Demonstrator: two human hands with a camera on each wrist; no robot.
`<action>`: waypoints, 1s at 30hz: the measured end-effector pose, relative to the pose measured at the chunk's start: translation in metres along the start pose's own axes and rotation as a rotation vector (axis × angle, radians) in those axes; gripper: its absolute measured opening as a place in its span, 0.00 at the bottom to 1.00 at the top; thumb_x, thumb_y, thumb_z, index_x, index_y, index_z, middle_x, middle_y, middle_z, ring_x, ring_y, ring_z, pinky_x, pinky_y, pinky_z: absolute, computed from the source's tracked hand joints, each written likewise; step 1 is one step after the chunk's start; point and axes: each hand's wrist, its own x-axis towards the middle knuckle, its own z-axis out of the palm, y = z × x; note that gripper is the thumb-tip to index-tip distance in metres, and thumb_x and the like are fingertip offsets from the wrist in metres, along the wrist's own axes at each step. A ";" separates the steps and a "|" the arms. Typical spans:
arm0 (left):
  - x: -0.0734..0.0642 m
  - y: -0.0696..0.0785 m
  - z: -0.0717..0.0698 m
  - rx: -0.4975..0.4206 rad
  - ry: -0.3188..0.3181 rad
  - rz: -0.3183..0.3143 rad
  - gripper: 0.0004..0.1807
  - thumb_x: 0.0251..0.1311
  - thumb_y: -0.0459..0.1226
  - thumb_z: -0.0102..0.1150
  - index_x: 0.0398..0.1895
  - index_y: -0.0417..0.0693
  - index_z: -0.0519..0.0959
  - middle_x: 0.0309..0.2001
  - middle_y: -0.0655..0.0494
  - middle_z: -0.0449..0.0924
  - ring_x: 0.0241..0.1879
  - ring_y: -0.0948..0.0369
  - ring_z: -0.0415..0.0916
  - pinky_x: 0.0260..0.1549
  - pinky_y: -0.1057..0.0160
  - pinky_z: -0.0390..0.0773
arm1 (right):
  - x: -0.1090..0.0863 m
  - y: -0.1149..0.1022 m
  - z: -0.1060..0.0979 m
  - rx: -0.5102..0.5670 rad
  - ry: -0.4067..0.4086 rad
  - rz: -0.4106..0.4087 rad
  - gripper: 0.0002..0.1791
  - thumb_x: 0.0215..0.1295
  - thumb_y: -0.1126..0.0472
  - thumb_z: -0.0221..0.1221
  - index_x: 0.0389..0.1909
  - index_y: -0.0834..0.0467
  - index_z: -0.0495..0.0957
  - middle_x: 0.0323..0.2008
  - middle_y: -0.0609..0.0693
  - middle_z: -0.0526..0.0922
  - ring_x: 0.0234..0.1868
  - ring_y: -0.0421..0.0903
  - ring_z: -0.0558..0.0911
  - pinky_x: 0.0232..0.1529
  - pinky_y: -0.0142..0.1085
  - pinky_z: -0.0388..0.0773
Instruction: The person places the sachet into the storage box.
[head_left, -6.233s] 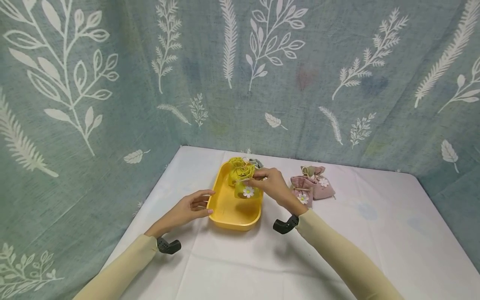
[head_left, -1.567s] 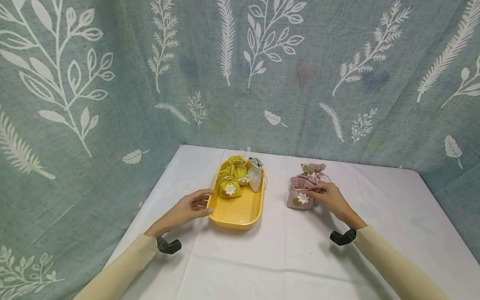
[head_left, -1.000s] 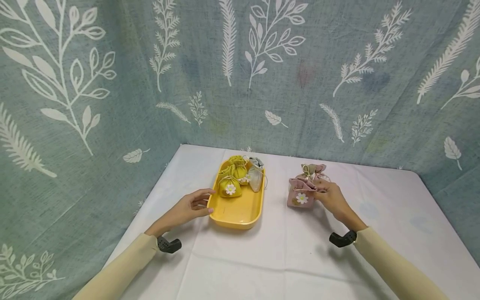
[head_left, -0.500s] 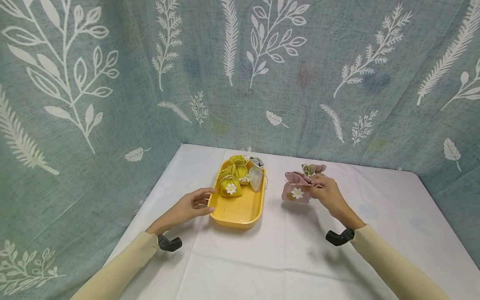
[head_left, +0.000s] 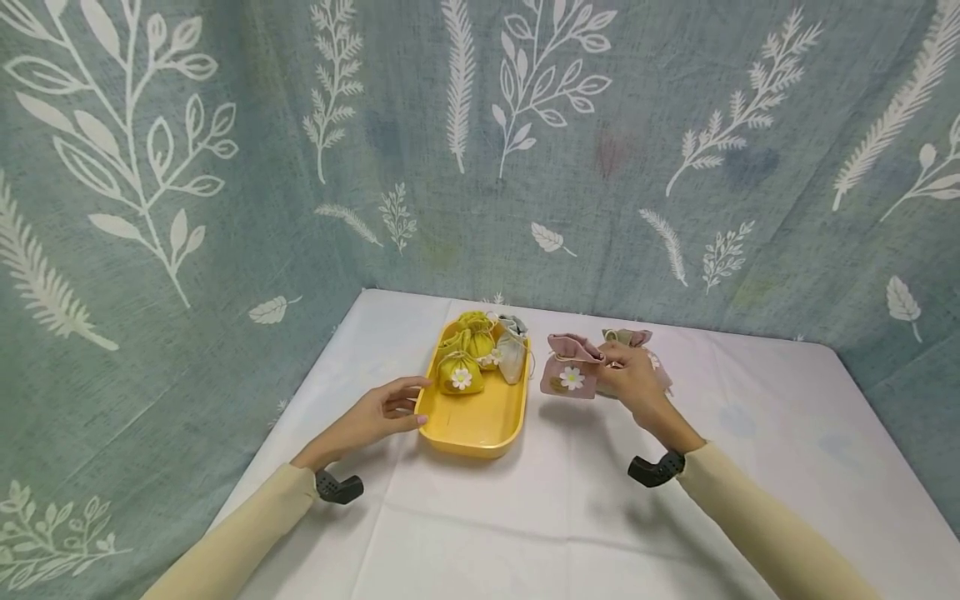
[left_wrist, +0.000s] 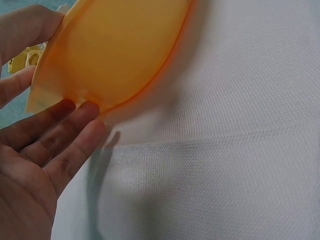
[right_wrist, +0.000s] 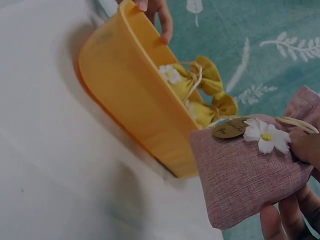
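Observation:
My right hand pinches a pink drawstring pouch by its gathered neck. A white daisy and a small brown oval tag decorate its front, and a shadow lies below it on the cloth. It hangs just right of a yellow tray. My left hand holds the tray's left side, thumb and index fingertip at the rim, the other fingers against the outer wall in the left wrist view. Inside, at the far end, sit several yellow pouches and a grey pouch.
Behind my right hand, another pink pouch and an olive-topped pouch stand on the white tablecloth, partly hidden. A blue-green leaf-print curtain encloses the table at the back and left.
A yellow pouch, earlier in my right hand, now sits in the tray. My right hand has since gripped the front pink pouch, lifted it and carried it left. My left hand stays put.

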 end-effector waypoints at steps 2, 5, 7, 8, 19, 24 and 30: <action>-0.002 -0.001 0.000 -0.008 -0.001 -0.003 0.38 0.64 0.47 0.72 0.75 0.55 0.68 0.70 0.48 0.71 0.62 0.50 0.75 0.62 0.51 0.77 | 0.002 -0.003 0.007 0.026 0.004 0.003 0.07 0.66 0.66 0.69 0.35 0.68 0.88 0.40 0.52 0.82 0.46 0.45 0.76 0.41 0.33 0.77; -0.003 -0.002 0.000 -0.013 0.000 0.000 0.38 0.64 0.48 0.72 0.75 0.55 0.69 0.70 0.48 0.72 0.62 0.51 0.76 0.61 0.53 0.77 | 0.003 -0.006 0.017 0.038 0.017 0.006 0.08 0.66 0.65 0.69 0.32 0.68 0.87 0.38 0.53 0.81 0.44 0.46 0.76 0.38 0.33 0.77; -0.004 -0.002 0.000 -0.014 0.003 -0.001 0.38 0.63 0.48 0.72 0.75 0.55 0.69 0.69 0.49 0.72 0.61 0.51 0.76 0.61 0.53 0.77 | 0.005 -0.008 0.022 0.056 0.027 0.009 0.09 0.66 0.65 0.69 0.32 0.69 0.87 0.36 0.54 0.80 0.42 0.46 0.74 0.34 0.33 0.74; -0.003 -0.002 0.000 -0.013 0.002 0.003 0.38 0.63 0.48 0.72 0.75 0.54 0.68 0.69 0.48 0.72 0.61 0.51 0.76 0.61 0.54 0.78 | 0.006 -0.008 0.025 0.063 0.033 0.016 0.10 0.67 0.64 0.69 0.32 0.69 0.87 0.36 0.54 0.80 0.40 0.46 0.73 0.33 0.33 0.73; -0.001 -0.001 -0.001 -0.013 -0.009 0.016 0.38 0.65 0.46 0.71 0.76 0.52 0.67 0.70 0.46 0.71 0.62 0.48 0.75 0.60 0.53 0.78 | 0.018 -0.022 0.052 0.090 0.068 0.026 0.07 0.65 0.63 0.69 0.35 0.64 0.90 0.36 0.51 0.83 0.41 0.48 0.79 0.37 0.36 0.83; -0.001 0.000 -0.001 -0.014 -0.011 0.014 0.39 0.64 0.47 0.71 0.76 0.52 0.67 0.70 0.46 0.71 0.62 0.48 0.75 0.60 0.53 0.78 | 0.020 -0.027 0.064 0.133 0.046 0.033 0.08 0.67 0.63 0.68 0.38 0.66 0.90 0.39 0.54 0.82 0.44 0.49 0.78 0.39 0.37 0.84; -0.001 -0.001 0.000 -0.015 -0.007 0.008 0.38 0.64 0.48 0.72 0.75 0.53 0.68 0.70 0.47 0.71 0.62 0.48 0.75 0.61 0.52 0.78 | 0.023 -0.029 0.079 0.155 0.035 0.062 0.10 0.68 0.62 0.68 0.44 0.66 0.89 0.41 0.54 0.83 0.44 0.47 0.78 0.42 0.41 0.85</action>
